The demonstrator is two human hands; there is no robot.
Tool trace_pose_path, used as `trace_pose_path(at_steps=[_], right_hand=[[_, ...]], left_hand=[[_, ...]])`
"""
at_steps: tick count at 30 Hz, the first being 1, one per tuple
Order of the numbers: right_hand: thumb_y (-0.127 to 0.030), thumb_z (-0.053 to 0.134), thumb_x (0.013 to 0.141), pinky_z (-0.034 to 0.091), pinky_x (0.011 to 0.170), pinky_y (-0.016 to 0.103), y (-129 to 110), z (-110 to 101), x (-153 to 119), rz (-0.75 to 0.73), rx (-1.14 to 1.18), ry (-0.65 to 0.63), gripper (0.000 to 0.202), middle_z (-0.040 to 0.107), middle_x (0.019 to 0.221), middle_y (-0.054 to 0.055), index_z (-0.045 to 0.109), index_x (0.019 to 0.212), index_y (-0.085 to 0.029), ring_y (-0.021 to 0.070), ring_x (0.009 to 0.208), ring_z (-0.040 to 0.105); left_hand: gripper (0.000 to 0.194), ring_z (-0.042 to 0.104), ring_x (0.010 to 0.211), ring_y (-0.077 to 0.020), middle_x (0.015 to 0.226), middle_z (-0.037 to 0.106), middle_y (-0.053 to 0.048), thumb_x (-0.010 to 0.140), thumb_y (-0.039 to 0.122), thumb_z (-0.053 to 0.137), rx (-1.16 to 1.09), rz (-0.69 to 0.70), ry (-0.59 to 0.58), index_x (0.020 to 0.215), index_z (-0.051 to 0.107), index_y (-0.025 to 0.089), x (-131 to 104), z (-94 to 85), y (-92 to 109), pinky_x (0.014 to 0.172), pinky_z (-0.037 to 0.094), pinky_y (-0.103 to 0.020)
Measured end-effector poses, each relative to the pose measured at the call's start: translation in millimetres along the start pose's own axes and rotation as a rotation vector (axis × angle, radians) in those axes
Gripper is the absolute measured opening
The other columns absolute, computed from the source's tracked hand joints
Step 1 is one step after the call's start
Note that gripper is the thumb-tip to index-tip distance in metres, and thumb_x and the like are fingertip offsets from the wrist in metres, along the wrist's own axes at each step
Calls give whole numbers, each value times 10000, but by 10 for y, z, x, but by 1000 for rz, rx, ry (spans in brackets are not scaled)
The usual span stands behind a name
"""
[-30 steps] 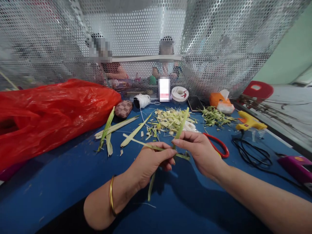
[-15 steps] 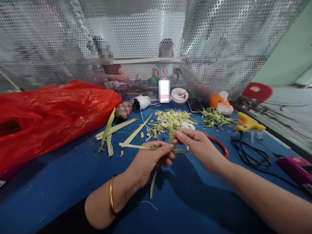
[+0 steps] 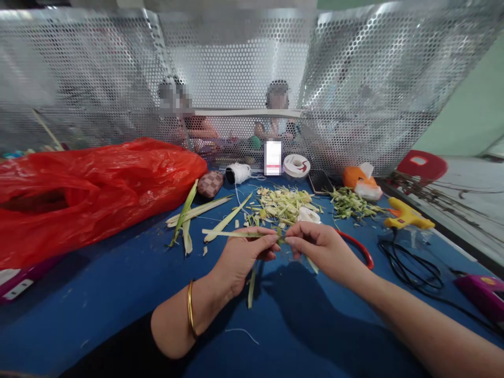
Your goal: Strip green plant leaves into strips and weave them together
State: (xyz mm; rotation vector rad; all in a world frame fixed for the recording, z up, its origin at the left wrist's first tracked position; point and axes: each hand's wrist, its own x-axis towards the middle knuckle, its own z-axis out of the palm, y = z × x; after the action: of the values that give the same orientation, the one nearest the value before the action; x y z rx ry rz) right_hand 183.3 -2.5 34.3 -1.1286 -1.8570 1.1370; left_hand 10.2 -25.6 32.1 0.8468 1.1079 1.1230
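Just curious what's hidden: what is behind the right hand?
Beyond the right hand: a white item and a curved red handle, both partly covered. Their hidden parts, and anything else the hand covers, can't be seen.

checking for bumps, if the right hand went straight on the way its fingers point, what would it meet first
Pointing leftward, the right hand would likely first meet the green strips held by the left hand, though depth there is hard to judge.

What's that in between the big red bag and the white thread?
In the head view, a brown checkered pouch lies between the red bag and the white thread.
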Motion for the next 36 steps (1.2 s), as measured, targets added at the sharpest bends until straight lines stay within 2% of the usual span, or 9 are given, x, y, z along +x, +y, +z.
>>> trace_pose_path(at_steps=[3,9,17,20,24,28,32,34,36], right_hand=[[-395,624,799,432,568,262,-25,-15,3,82,123,-6,223,579,598,-24,647,789,-174,118,534,536],[-414,757,674,363,516,245,-15,8,-2,198,373,109,305,590,641,-14,710,832,-158,85,511,440],[-366,774,659,175,456,243,-1,-5,-5,229,499,145,251,447,535,-61,678,737,-148,60,464,283],[-391,762,667,133,457,250,-13,-34,-9,223,487,149,263,389,519,-79,664,737,-158,60,457,236],[-408,761,655,143,461,247,-25,-56,3,208,442,189,281,410,556,-73,651,739,-163,63,469,251],[-407,753,661,133,460,250,-30,-68,17,195,430,182,276,406,542,-75,651,741,-164,63,464,242],[-376,765,650,132,463,247,-27,-104,26,174,442,203,254,434,540,-68,666,733,-157,61,470,248],[-360,770,643,134,463,246,-29,-111,24,173,450,204,240,434,536,-68,665,723,-159,61,471,247],[-351,768,644,140,459,245,-34,-96,16,182,459,181,225,429,526,-71,657,709,-166,62,466,246]], left_hand=[[113,607,526,-104,620,688,-30,693,201,749,-13,-2,-11,772,704,134,-12,5,26,572,483,-224],[222,662,609,-128,781,736,-67,679,135,748,-14,-26,-174,895,698,131,-21,18,32,665,504,-262],[324,685,668,-156,738,734,-58,669,136,761,74,19,-176,970,638,136,-18,20,76,701,506,-276],[345,672,678,-146,744,723,-43,671,242,785,117,35,-227,985,678,149,-1,-48,125,696,501,-258],[483,695,726,-202,841,737,-112,760,547,642,41,-20,-326,998,698,130,31,-153,196,759,524,-325],[577,686,667,-201,829,735,-136,754,639,586,-63,-63,-233,933,719,106,88,-233,294,676,530,-298],[487,634,622,-161,746,711,-100,738,594,629,-140,87,34,809,729,122,156,-296,374,601,508,-258],[346,613,644,-144,726,698,-63,720,492,692,-16,225,111,777,730,153,162,-292,362,621,490,-237],[200,597,666,-135,702,689,-35,682,363,756,263,293,50,739,735,172,140,-250,306,659,467,-226]])
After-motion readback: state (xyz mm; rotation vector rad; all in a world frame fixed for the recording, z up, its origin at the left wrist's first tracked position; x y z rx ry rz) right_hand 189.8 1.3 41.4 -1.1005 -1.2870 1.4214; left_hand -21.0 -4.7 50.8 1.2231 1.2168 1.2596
